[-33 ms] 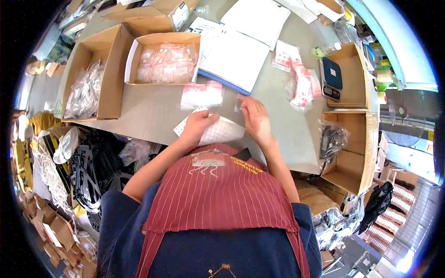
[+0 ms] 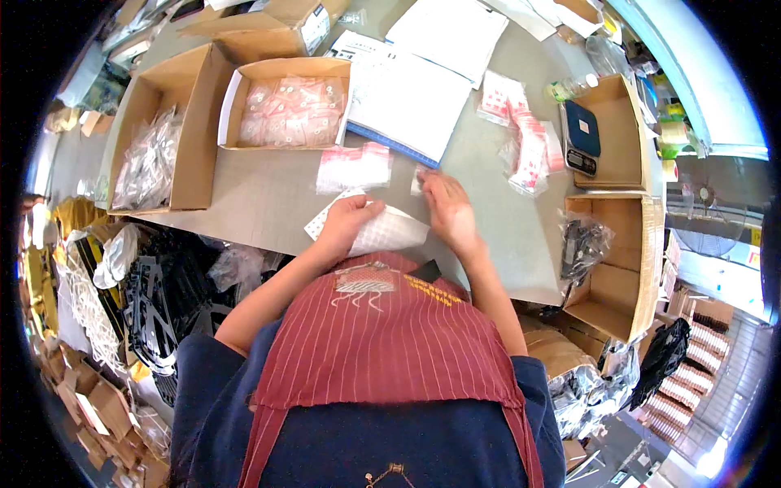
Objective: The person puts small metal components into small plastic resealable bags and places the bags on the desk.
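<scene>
My left hand (image 2: 346,224) is closed on a white sheet (image 2: 396,228) covered in rows of small round marks; the sheet curls near the apron. Right of it, my right hand (image 2: 450,213) has its fingers bent together at the edge of a small clear plastic bag (image 2: 417,182). The bag lies on the table beneath the fingertips, partly covered by them. Just beyond my left hand lies a stack of clear bags (image 2: 354,168) with red-and-white print.
An open box of small pink-tinted packets (image 2: 294,114) stands beyond, beside a carton of clear bags (image 2: 150,163). Papers on a blue-edged board (image 2: 411,106) lie ahead. More red-and-white bags (image 2: 529,146), a digital scale (image 2: 582,134) and a box with dark bagged parts (image 2: 586,248) are at right.
My right hand has shifted very slightly, and the small bag at its fingertips looks paler. The left hand and the white sheet stay in place.
</scene>
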Motion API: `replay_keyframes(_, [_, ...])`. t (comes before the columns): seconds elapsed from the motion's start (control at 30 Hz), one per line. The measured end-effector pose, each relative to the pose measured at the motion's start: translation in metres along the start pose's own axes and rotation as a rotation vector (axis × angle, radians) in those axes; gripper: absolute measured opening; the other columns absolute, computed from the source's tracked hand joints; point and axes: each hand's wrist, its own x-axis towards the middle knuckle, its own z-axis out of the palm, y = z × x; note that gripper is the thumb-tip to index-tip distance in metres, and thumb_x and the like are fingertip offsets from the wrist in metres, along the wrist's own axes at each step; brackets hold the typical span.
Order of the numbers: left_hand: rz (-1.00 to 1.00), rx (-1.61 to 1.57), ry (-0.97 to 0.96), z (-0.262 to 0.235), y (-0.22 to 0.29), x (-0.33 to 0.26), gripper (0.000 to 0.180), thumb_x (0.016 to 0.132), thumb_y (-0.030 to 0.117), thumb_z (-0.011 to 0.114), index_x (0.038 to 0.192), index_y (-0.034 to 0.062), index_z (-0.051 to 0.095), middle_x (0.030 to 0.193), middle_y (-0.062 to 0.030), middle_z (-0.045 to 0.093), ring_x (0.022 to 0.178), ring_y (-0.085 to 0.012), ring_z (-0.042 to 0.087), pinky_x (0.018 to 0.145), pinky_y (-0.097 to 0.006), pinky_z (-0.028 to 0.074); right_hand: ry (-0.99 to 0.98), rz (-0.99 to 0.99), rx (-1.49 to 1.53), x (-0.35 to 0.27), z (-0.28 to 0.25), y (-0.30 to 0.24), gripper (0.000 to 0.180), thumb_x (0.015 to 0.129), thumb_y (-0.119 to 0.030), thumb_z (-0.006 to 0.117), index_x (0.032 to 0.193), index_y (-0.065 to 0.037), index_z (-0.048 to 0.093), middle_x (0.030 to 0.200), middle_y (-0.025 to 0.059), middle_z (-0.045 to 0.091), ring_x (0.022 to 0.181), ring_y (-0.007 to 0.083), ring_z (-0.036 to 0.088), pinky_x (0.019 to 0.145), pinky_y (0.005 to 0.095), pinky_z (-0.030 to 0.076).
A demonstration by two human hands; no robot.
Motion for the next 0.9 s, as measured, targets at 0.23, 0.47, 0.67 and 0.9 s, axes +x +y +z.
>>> replay_keyframes(0.23, [0.135,0.088,0.099,-0.010,0.000,-0.006,0.022,0.096,0.020,0.065,0.106,-0.0005,0.066,0.091,-0.0055,0.069,0.079,-0.0107,0.063,0.071,-0.026,0.051,-0.035,0.150,-0.227,-0.050,-0.053,0.022,0.020,0.085,-0.007,0.063,0.104,-0.010,0.067,0.102,0.0070,0.073,0.095,0.0273,0.069,0.095,0.0409,0.050])
replay_keyframes(0.47, [0.166,0.090,0.047,-0.002,-0.005,-0.003,0.021,0.096,0.017,0.065,0.103,-0.0018,0.066,0.090,-0.0065,0.069,0.077,-0.0099,0.064,0.070,-0.025,0.051,0.102,0.438,0.286,-0.043,-0.067,0.037,0.013,0.087,-0.004,0.062,0.100,-0.004,0.063,0.104,0.0126,0.069,0.098,0.0315,0.064,0.092,0.0399,0.048])
replay_keyframes(0.67, [0.163,0.137,0.047,-0.004,-0.004,-0.003,0.021,0.096,0.019,0.065,0.102,-0.0015,0.066,0.089,-0.0052,0.069,0.077,-0.0091,0.063,0.069,-0.024,0.049,0.135,0.220,-0.169,-0.045,-0.041,0.053,0.007,0.088,-0.003,0.060,0.095,-0.003,0.057,0.120,0.0163,0.058,0.114,0.0378,0.050,0.100,0.0451,0.040])
replay_keyframes(0.9, [0.169,0.144,0.063,-0.005,0.000,-0.007,0.021,0.097,0.018,0.064,0.104,-0.0010,0.065,0.088,-0.0041,0.068,0.077,-0.0083,0.062,0.069,-0.024,0.049,0.079,0.152,-0.283,-0.048,-0.040,0.051,0.014,0.086,-0.004,0.057,0.099,-0.001,0.057,0.123,0.0175,0.055,0.114,0.0408,0.049,0.100,0.0500,0.039])
